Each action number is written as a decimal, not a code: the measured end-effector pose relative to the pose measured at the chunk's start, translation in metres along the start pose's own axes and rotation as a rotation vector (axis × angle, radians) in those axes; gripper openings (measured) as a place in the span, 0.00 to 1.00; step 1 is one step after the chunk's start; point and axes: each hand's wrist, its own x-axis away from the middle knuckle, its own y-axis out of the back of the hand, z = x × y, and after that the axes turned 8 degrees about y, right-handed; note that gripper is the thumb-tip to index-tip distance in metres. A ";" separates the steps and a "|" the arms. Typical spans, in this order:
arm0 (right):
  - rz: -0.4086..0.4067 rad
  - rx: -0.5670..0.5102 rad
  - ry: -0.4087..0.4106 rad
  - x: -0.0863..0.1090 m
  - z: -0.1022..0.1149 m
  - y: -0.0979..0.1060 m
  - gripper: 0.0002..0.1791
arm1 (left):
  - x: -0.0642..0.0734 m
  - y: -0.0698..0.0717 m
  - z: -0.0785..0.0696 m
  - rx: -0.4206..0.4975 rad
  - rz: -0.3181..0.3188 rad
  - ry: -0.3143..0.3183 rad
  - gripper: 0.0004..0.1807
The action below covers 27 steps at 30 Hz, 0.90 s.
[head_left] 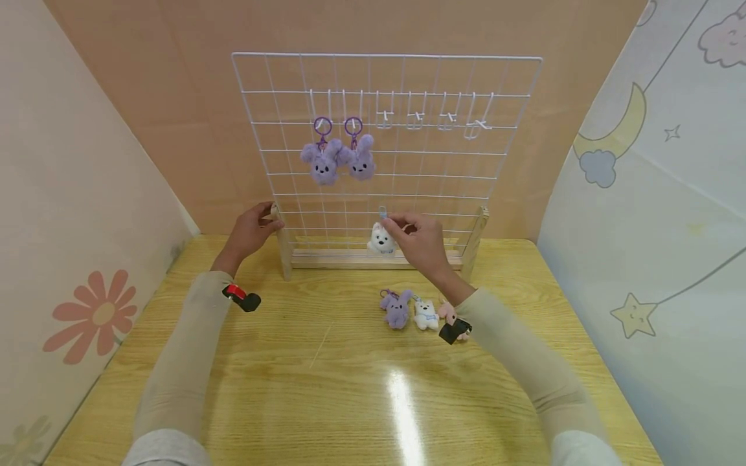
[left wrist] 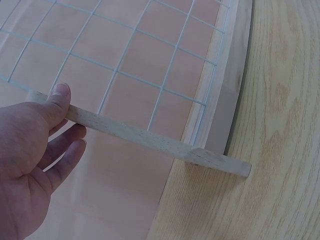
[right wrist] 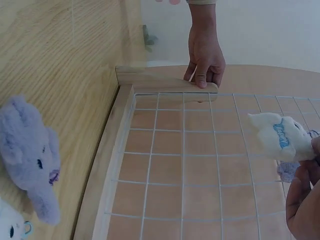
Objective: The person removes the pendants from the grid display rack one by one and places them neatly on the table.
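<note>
My right hand (head_left: pixel 421 241) pinches a white plush dog keychain (head_left: pixel 381 239) near its blue clasp (head_left: pixel 382 212). In the head view the plush hangs in front of the lower rows of a white wire grid (head_left: pixel 387 54). My left hand (head_left: pixel 252 230) grips the top of the grid's left wooden post (head_left: pixel 283 249); in the left wrist view the thumb (left wrist: pixel 61 95) lies over this post with the other fingers beneath. Two purple plush rabbit keychains, one left (head_left: pixel 324 167) and one right (head_left: pixel 362 163), hang by purple rings from hooks on the grid.
Several bare white hooks (head_left: pixel 416 118) line the grid's upper right. On the wooden table (head_left: pixel 280 388) lie a purple plush rabbit (head_left: pixel 397 309), a white plush dog (head_left: pixel 426 315) and a pink plush (head_left: pixel 447 312) partly behind the right wrist camera. Patterned panels (head_left: pixel 653 194) stand at both sides.
</note>
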 end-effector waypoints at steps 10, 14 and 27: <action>0.036 -0.028 -0.009 0.021 -0.033 -0.009 0.09 | -0.002 -0.001 0.002 0.005 -0.002 -0.003 0.35; 0.057 -0.027 -0.015 0.032 -0.037 -0.013 0.10 | -0.002 0.000 0.002 0.012 0.000 -0.004 0.35; 0.137 0.004 -0.061 0.064 -0.050 -0.028 0.11 | -0.004 0.000 0.003 -0.003 0.003 -0.005 0.36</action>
